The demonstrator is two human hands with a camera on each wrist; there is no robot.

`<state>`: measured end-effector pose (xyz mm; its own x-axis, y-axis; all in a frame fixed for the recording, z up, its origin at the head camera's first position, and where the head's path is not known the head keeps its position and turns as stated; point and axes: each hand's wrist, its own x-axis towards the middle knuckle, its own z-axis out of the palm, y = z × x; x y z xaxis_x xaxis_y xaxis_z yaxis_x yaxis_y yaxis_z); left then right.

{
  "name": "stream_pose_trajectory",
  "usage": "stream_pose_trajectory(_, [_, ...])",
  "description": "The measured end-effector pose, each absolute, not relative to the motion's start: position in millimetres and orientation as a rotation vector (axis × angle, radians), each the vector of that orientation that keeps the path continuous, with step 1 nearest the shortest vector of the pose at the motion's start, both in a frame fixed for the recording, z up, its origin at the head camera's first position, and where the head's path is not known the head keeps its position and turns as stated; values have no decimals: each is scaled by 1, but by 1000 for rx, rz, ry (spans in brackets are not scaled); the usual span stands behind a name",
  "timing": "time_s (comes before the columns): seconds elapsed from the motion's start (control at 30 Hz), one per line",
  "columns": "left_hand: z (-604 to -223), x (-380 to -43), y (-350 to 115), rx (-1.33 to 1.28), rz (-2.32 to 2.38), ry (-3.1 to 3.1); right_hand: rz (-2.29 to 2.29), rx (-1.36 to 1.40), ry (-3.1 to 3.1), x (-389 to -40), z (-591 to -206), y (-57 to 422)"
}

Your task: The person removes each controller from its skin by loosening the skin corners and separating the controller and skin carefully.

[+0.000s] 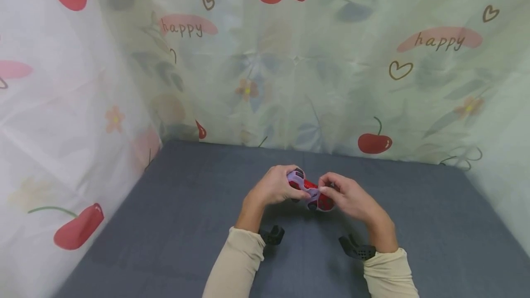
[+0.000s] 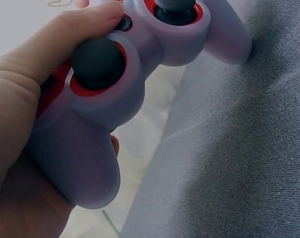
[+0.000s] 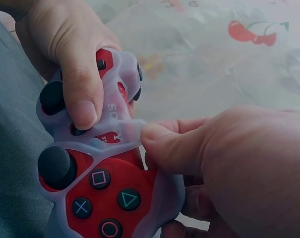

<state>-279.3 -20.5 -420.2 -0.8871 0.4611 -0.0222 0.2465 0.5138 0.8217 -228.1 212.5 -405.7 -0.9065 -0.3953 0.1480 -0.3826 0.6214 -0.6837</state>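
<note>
A red game controller [image 3: 121, 171] wears a translucent whitish-lilac silicone cover [image 2: 90, 153] with cut-outs for its black thumbsticks and buttons. My left hand [image 1: 274, 185] grips one end of it, the thumb lying across the front by the small middle buttons. With thumb and forefinger, my right hand [image 1: 349, 197] pinches the cover's edge at the top middle, by the printed lettering. There the cover stands pulled away, and a strip of red casing shows beneath. In the head view the controller [image 1: 311, 184] is tilted, held above the dark grey cloth.
A dark grey cloth [image 1: 178, 224] covers the table. Behind and to the sides hang pale curtains [image 1: 290, 82] printed with cherries, flowers and the word "happy". Black wrist mounts [image 1: 358, 248] sit below both hands at the beige sleeves.
</note>
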Motion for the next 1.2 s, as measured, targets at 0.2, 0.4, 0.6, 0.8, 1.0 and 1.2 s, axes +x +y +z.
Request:
stream_pose_trajectory(0.2, [-422, -280, -21, 621, 1298, 2525, -1193, -643, 2801, -228, -407, 212])
stream_pose_trajectory(0.4, [-421, -282, -24, 634, 1300, 2505, -1201, -686, 2818, -230, -408, 210])
stream_pose_trajectory(0.6, [-419, -282, -25, 641, 1286, 2499, -1181, -671, 2860, -230, -406, 209])
stream_pose_trajectory(0.8, [-417, -281, -22, 657, 1239, 2492, -1153, -670, 2905, -229, -407, 214])
stream_pose_trajectory(1.0, [-415, -278, -20, 640, 1225, 2488, -1136, -653, 2931, -231, -410, 220])
stream_pose_trajectory(1.2, [-412, -277, -21, 645, 1207, 2506, -1112, -612, 2947, -232, -408, 225])
